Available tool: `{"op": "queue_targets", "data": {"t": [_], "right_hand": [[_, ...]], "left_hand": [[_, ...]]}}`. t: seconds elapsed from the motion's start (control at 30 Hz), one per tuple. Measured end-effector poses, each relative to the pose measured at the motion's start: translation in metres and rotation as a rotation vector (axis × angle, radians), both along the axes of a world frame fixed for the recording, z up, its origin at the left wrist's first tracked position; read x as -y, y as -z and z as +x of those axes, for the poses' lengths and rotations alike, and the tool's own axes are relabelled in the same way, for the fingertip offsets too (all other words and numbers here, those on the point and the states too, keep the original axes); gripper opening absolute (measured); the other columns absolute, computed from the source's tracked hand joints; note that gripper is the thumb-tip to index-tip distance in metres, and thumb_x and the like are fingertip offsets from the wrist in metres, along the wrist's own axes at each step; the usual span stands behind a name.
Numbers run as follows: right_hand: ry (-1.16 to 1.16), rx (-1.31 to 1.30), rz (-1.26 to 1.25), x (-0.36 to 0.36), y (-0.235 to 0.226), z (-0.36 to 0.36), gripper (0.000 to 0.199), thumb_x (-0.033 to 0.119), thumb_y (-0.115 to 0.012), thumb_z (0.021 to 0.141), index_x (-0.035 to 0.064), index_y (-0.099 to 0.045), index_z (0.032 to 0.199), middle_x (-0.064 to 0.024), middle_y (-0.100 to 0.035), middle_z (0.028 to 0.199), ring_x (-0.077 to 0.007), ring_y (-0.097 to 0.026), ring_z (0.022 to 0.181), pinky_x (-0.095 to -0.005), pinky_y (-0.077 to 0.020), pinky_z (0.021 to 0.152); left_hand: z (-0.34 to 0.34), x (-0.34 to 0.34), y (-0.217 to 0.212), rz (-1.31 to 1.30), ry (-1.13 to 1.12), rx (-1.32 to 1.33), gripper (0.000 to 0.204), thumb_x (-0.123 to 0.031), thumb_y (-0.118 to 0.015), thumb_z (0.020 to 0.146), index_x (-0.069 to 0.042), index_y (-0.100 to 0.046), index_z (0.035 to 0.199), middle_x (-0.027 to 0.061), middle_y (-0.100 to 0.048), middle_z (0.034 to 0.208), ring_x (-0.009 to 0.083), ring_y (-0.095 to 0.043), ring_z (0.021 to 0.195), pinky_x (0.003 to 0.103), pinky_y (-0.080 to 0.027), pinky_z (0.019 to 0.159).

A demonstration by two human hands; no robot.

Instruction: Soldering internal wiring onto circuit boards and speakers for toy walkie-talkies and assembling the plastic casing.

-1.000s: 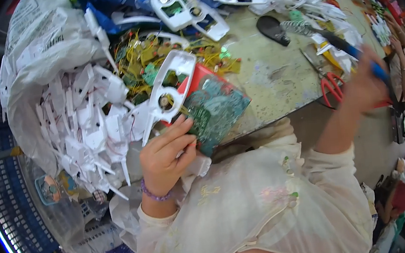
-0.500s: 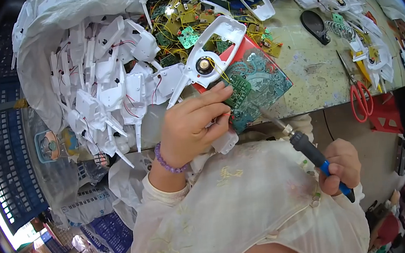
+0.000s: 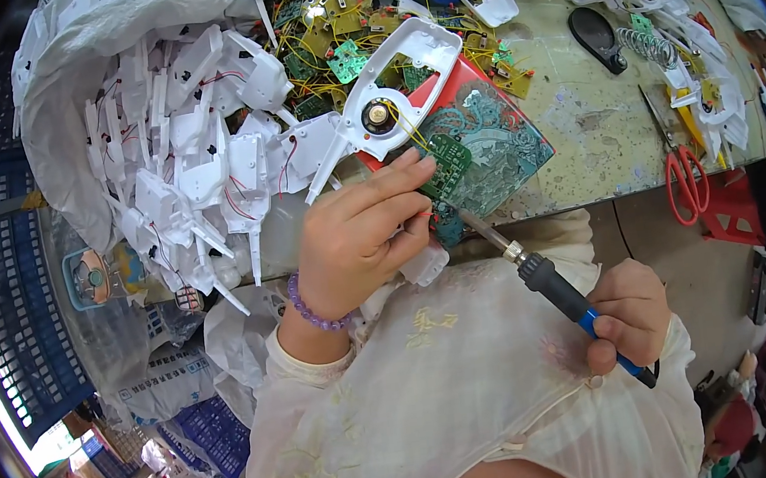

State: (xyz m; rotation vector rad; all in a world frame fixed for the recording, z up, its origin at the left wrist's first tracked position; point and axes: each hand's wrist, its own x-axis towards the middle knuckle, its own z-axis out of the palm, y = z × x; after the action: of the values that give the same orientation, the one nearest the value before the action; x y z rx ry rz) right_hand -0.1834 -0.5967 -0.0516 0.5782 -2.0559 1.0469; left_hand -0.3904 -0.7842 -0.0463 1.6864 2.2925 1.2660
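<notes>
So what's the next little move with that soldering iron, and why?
Probably bring the soldering iron tip up onto the green circuit board. The left hand pins that board against the white plastic frame, while the right hand holds the iron with its tip just short of the board's lower edge.

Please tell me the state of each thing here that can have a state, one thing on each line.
left hand: pinching the green circuit board.
right hand: gripping the soldering iron, tip under the board's edge.
white plastic shell: open, speaker showing, wired to the board.
red scissors: closed, lying flat on the table.
plastic bag: open, holding white parts.
</notes>
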Motion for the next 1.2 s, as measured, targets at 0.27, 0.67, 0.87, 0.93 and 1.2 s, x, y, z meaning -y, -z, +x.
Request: {"op": "queue_targets", "data": {"t": [0.27,0.67,0.87,0.93,1.2], "right_hand": [[0.019,-0.004,-0.011,0.002,0.002,-0.002,0.016,0.009,-0.059,0.078,0.0009,-0.050,0.089,-0.0052,-0.054,0.063,-0.0155,-0.052,0.047,-0.0270,-0.0386,0.036],[0.012,0.053,-0.015,0.002,-0.005,-0.004,0.017,0.007,-0.060,0.074,0.0006,-0.050,0.086,-0.0043,-0.053,0.060,-0.0141,-0.049,0.043,-0.0255,-0.0385,0.035],[0.050,0.050,0.031,0.006,-0.012,-0.004,0.016,0.005,-0.061,0.071,0.0014,-0.050,0.082,-0.0035,-0.052,0.060,-0.0136,-0.048,0.042,-0.0250,-0.0354,0.035],[0.044,0.059,0.044,0.006,-0.013,-0.005,0.016,0.005,-0.061,0.070,0.0017,-0.050,0.082,-0.0033,-0.052,0.059,-0.0137,-0.047,0.042,-0.0250,-0.0345,0.036],[0.049,0.044,0.015,0.008,-0.004,0.001,0.017,0.005,-0.061,0.071,0.0016,-0.051,0.083,-0.0037,-0.053,0.061,-0.0141,-0.049,0.043,-0.0251,-0.0365,0.037]], "left_hand": [[0.000,0.000,0.000,-0.011,-0.005,-0.019,0.014,0.006,-0.068,0.064,-0.001,-0.066,0.077,0.0110,-0.068,0.099,0.0271,-0.066,0.095,0.028,-0.055,0.073],[0.000,0.000,0.001,-0.009,0.006,-0.016,0.015,0.006,-0.068,0.064,0.000,-0.066,0.078,0.0117,-0.068,0.100,0.0275,-0.066,0.096,0.028,-0.054,0.073],[0.000,0.001,0.000,-0.005,0.012,-0.016,0.015,0.006,-0.068,0.064,0.000,-0.066,0.077,0.0118,-0.068,0.100,0.0274,-0.066,0.096,0.029,-0.054,0.073],[0.000,0.001,0.000,-0.011,0.006,-0.023,0.014,0.006,-0.068,0.064,0.000,-0.066,0.077,0.0116,-0.068,0.100,0.0273,-0.066,0.095,0.028,-0.054,0.073],[0.002,0.000,0.001,0.003,-0.007,-0.026,0.014,0.005,-0.068,0.064,-0.001,-0.066,0.077,0.0111,-0.068,0.099,0.0267,-0.066,0.096,0.028,-0.054,0.074]]}}
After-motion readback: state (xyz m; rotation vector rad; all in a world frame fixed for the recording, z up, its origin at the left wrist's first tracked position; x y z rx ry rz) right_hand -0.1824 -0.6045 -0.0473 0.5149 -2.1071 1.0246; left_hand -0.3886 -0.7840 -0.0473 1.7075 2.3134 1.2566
